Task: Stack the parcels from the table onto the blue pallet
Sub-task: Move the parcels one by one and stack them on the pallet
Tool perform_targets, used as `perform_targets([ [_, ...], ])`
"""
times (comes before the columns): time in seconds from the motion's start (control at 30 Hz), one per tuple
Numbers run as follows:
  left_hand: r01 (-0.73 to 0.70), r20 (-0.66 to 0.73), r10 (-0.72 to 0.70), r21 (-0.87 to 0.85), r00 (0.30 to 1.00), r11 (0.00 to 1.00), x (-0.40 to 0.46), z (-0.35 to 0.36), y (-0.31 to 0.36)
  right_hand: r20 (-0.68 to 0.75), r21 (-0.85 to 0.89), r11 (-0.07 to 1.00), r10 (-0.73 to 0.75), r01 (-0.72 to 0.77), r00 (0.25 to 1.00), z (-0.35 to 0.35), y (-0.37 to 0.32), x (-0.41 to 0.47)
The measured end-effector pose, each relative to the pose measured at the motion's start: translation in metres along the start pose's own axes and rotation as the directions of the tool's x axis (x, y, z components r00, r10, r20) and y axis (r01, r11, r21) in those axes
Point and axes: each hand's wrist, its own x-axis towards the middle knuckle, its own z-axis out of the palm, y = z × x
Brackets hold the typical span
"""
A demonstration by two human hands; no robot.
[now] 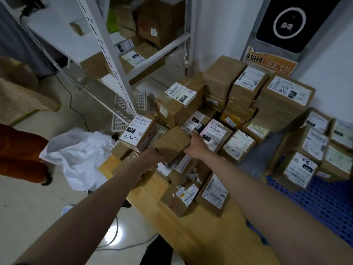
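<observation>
The plain brown cardboard parcel [172, 143] hides the left hand's [152, 153] fingers; the perforated blue plastic pallet [315, 199] runs off the right edge.

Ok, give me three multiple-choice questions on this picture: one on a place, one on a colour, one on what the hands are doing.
1. Where does the white plastic bag lie?
A. left of the table
B. on the pallet
C. on the shelf

2. What colour is the pallet?
A. green
B. blue
C. red

3. What are the left hand and right hand doing?
A. hanging idle
B. holding a pen
C. gripping the plain brown parcel

Answers: 1 A, it lies crumpled by the table's left edge; 2 B, blue grid at right; 3 C, one hand on each side.
</observation>
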Motion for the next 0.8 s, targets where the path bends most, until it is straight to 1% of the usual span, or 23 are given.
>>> perform_targets([
  [0.1,-0.021,0.066,0.028,-0.113,0.997,0.993,0.003,-0.006,0.000,-0.035,0.015,1.000,0.022,-0.022,0.999,0.002,-0.007,0.001],
  [0.17,-0.016,0.099,0.027,-0.108,0.995,0.994,0.004,-0.011,0.000,-0.067,-0.002,1.000,0.020,-0.021,0.998,0.003,-0.013,-0.003],
  [0.23,-0.039,0.100,0.047,-0.081,0.994,0.996,0.003,-0.015,0.000,-0.095,0.011,1.000,0.026,-0.025,0.995,0.004,-0.017,-0.009],
  [0.3,-0.069,0.095,0.079,-0.100,0.992,0.993,-0.002,-0.021,0.000,-0.102,0.034,0.999,0.041,-0.038,0.994,0.002,-0.021,-0.017],
  [0.37,-0.119,0.093,0.133,-0.148,0.987,0.982,-0.006,-0.026,0.000,-0.097,0.100,0.993,0.069,-0.060,0.993,0.001,-0.024,-0.026],
  [0.43,-0.158,0.085,0.174,-0.171,0.981,0.973,-0.007,-0.030,0.000,-0.115,0.224,0.972,0.093,-0.065,0.989,-0.002,-0.027,-0.035],
  [0.5,-0.193,0.061,0.206,-0.178,0.977,0.965,-0.009,-0.033,0.000,-0.125,0.394,0.915,0.144,-0.084,0.982,-0.006,-0.028,-0.045],
  [0.57,-0.243,0.055,0.258,-0.199,0.964,0.949,-0.011,-0.034,0.001,-0.065,0.587,0.798,0.214,-0.136,0.975,-0.010,-0.028,-0.056],
  [0.6,-0.276,0.059,0.294,-0.213,0.954,0.937,-0.014,-0.034,0.002,-0.035,0.645,0.746,0.245,-0.165,0.969,-0.011,-0.026,-0.061],
  [0.67,-0.335,0.074,0.361,-0.235,0.930,0.912,-0.018,-0.033,0.002,-0.004,0.699,0.687,0.283,-0.199,0.959,-0.013,-0.021,-0.068],
  [0.8,-0.377,0.122,0.410,-0.226,0.904,0.898,-0.022,-0.031,0.005,-0.002,0.749,0.627,0.329,-0.217,0.944,-0.012,-0.011,-0.082],
])
